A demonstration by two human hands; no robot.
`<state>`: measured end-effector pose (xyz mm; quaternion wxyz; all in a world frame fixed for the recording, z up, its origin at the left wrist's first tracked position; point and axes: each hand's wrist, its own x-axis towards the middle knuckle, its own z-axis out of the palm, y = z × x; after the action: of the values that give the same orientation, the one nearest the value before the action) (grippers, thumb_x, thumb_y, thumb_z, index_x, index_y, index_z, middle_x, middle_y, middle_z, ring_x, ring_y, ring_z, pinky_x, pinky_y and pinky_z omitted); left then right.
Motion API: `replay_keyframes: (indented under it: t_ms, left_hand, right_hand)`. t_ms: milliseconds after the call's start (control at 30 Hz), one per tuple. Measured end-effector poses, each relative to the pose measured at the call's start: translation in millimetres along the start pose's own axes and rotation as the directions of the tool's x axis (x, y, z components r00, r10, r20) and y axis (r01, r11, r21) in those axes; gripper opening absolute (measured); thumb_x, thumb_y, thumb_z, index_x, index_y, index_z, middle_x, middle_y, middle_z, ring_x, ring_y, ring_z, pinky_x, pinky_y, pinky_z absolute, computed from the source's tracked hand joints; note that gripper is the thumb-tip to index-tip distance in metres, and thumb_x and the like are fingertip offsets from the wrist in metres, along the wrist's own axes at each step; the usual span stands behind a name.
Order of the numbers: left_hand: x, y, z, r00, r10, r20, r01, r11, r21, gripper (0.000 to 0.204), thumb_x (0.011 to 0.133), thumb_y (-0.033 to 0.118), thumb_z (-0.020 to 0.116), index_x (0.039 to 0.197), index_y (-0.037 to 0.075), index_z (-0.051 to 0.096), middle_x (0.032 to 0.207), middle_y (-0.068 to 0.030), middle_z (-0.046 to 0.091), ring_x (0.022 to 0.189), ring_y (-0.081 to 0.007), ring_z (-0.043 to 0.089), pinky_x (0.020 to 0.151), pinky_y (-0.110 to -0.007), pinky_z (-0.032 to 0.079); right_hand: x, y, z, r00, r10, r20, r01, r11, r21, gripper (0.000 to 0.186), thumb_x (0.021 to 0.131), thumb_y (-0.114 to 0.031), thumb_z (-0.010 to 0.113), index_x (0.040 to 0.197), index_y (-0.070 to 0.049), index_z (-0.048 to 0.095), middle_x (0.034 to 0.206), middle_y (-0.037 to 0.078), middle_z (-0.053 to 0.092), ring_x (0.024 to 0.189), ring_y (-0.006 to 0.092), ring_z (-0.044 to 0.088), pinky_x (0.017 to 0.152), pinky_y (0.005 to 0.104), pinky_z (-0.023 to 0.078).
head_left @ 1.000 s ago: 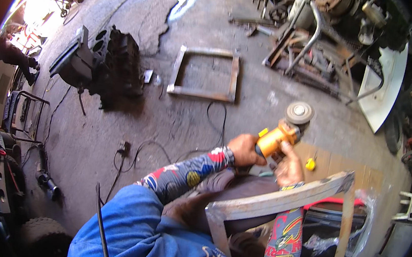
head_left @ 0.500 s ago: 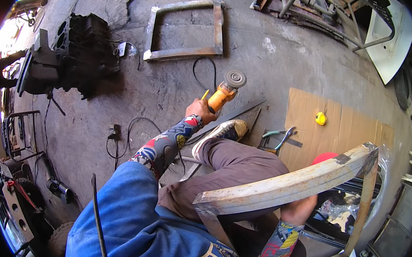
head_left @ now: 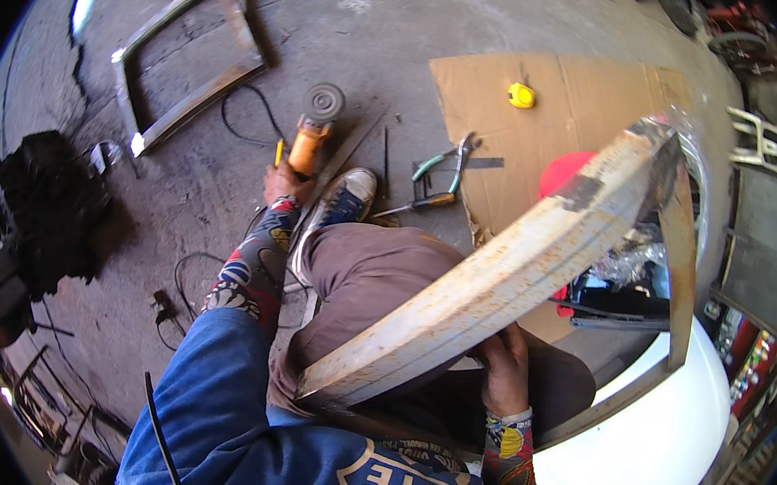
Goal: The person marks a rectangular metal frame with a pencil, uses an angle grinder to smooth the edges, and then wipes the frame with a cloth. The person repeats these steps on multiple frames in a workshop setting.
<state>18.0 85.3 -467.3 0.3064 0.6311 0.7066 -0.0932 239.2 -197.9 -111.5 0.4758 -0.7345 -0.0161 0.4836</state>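
Observation:
My left hand is closed around the orange body of an angle grinder, its disc pointing away over the floor. A short yellow stick pokes up beside the fingers. Across my lap leans a welded metal frame, its broad bar whitish and rusty with a dark far end. My right hand is at the lower edge of that bar, fingers curled up against it and their tips partly hidden behind the metal. By my shoe lie pliers with teal and orange handles.
A second square metal frame lies on the concrete at the far left, near a dark engine block. Flat cardboard carries a yellow tape measure. A white curved panel sits at lower right. Cables trail at left.
The view has swung right, so floor things shift left. The grinder stays in my left hand. The metal frame now tilts more steeply, and more of my right hand shows beneath its bar.

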Motion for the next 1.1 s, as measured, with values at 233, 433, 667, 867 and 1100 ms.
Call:
replay_keyframes:
  t_ms: [233,433,667,867,1100]
  left_hand:
    - [6,-13,7,0.999,0.050,-0.010,-0.050,0.998,0.026,0.065,0.067,0.041,0.084,0.115,0.002,0.064,0.121,-0.0246,0.060,0.112,-0.0424,0.062,0.094,-0.047,0.053]
    - [2,-13,-30,0.977,0.058,-0.206,-0.091,0.984,-0.156,0.052,0.083,0.031,0.065,0.128,0.006,0.061,0.121,-0.0245,0.062,0.113,-0.0405,0.062,0.094,-0.049,0.052]
    - [-31,-29,-176,0.903,0.322,-0.283,-0.392,0.351,-0.851,0.046,0.087,-0.004,0.055,0.133,-0.002,0.058,0.114,-0.0166,0.067,0.094,-0.0228,0.064,0.087,-0.038,0.054]
    - [-180,13,-310,0.563,0.801,-0.203,-0.081,-0.192,-0.978,0.016,0.105,0.021,0.052,0.116,0.011,0.058,0.116,-0.0167,0.063,0.089,-0.0225,0.057,0.084,-0.037,0.049]
    - [-343,60,-320,0.409,0.882,-0.235,-0.504,0.004,-0.864,0.073,0.100,0.066,0.037,0.113,-0.002,0.063,0.088,-0.0148,0.061,0.065,-0.0175,0.053,0.052,-0.029,0.037]
  right_hand:
    - [-26,-13,-28,0.998,-0.030,0.060,0.045,0.960,-0.275,0.033,0.092,-0.015,0.071,0.121,-0.002,0.061,0.102,0.002,0.065,0.089,0.0073,0.059,0.080,0.0236,0.047]
    - [-79,-20,-60,0.965,0.019,0.263,0.120,0.857,-0.502,0.043,0.085,-0.018,0.078,0.121,-0.001,0.063,0.108,0.007,0.067,0.098,0.0158,0.062,0.087,0.0321,0.049]
    - [-146,16,-75,0.928,-0.249,0.277,0.372,0.659,-0.654,0.017,0.094,-0.016,0.061,0.095,0.001,0.065,0.086,0.017,0.063,0.078,0.0339,0.064,0.069,0.0392,0.050]
    - [-153,20,-75,0.774,-0.506,0.379,0.607,0.423,-0.673,0.034,0.082,-0.029,0.077,0.079,-0.001,0.058,0.070,0.015,0.057,0.062,0.0358,0.060,0.055,0.0412,0.046]
    - [-148,16,-65,0.761,-0.516,0.393,0.592,0.304,-0.746,0.041,0.063,-0.022,0.090,0.077,-0.003,0.056,0.073,0.015,0.062,0.070,0.0368,0.066,0.061,0.0437,0.052]
